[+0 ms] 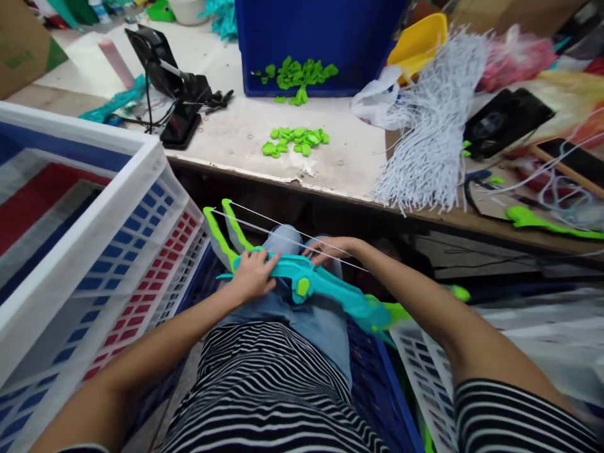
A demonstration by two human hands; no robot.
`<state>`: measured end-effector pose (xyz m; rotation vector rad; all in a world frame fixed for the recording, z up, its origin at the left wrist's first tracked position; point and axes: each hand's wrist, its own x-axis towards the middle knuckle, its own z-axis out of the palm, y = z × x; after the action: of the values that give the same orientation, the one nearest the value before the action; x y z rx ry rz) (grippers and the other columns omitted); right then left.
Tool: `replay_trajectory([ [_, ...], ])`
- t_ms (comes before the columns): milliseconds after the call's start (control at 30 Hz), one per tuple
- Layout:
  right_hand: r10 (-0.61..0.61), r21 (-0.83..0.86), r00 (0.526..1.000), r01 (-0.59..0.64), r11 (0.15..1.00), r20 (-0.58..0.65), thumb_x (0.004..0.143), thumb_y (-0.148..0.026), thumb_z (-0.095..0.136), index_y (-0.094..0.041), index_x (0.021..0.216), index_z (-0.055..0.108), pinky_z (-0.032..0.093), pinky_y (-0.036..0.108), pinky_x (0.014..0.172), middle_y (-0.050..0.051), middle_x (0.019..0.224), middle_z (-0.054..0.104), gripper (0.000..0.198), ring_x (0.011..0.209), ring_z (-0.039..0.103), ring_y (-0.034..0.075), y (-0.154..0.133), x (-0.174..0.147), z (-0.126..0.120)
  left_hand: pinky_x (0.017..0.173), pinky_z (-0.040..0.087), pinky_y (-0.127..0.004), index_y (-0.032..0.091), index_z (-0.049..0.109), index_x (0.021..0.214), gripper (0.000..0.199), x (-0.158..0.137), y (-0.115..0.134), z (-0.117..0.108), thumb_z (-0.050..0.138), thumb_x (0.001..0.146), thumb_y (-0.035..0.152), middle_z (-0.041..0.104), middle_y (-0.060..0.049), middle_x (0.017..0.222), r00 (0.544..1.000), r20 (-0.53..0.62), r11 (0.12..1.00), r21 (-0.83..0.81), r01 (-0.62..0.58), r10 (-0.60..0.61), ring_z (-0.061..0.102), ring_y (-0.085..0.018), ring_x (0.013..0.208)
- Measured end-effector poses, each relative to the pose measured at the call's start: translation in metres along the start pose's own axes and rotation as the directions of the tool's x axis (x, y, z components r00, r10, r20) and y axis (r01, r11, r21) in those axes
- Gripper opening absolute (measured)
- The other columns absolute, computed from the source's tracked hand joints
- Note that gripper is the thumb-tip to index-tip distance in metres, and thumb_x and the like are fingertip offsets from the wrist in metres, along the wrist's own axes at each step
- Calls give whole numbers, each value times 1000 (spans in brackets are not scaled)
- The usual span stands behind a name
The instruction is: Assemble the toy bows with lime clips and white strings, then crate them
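Observation:
Across my lap lies a teal toy bow (337, 286) with bright green limbs and a round green knob. White strings (264, 228) run from its limb tips on the left toward the right end. My left hand (255, 275) is closed over the teal body near the left limbs. At the middle of the bow, on its far side, my right hand (328, 250) has its fingers bent against the teal edge, among the strings. Its fingertips are partly hidden, and my right forearm covers part of the bow's right end.
Small green pieces (302, 137) lie on the worktable (226, 151), with more in a tipped blue bin (321, 38). A bundle of white strings (429, 126) hangs over the table edge. White crates stand left (141, 251) and right (425, 371). A black phone stand (182, 94) stands at left.

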<state>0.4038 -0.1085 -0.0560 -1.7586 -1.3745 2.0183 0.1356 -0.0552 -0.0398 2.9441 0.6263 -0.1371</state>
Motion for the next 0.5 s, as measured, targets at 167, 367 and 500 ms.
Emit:
replay_trajectory([
  [167, 36, 31, 898, -25, 999, -439, 76, -49, 66, -12, 101, 66, 53, 28, 58, 7, 73, 70, 44, 60, 64, 18, 6, 13, -11, 97, 34, -51, 10, 41, 137, 68, 35, 7, -20, 60, 75, 28, 49, -21, 129, 988, 152, 997, 81, -18, 6, 43, -36, 118],
  [367, -213, -317, 637, -52, 947, -741, 81, -26, 60, -15, 94, 72, 51, 26, 74, 7, 89, 74, 21, 81, 67, 20, 12, -15, -10, 88, 45, -43, 9, 39, 137, 62, 73, 27, -13, 57, 78, 13, 56, -22, 119, 924, 323, 975, 14, -221, 204, 56, -32, 108],
  [500, -349, -403, 589, 43, 914, -729, 86, -29, 53, -17, 93, 72, 51, 25, 77, 8, 95, 74, 23, 87, 68, 20, 13, -53, 5, 75, 51, -36, 14, 52, 124, 49, 84, 33, -21, 65, 78, 25, 64, -17, 107, 923, 340, 984, -52, -173, 180, 63, -29, 96],
])
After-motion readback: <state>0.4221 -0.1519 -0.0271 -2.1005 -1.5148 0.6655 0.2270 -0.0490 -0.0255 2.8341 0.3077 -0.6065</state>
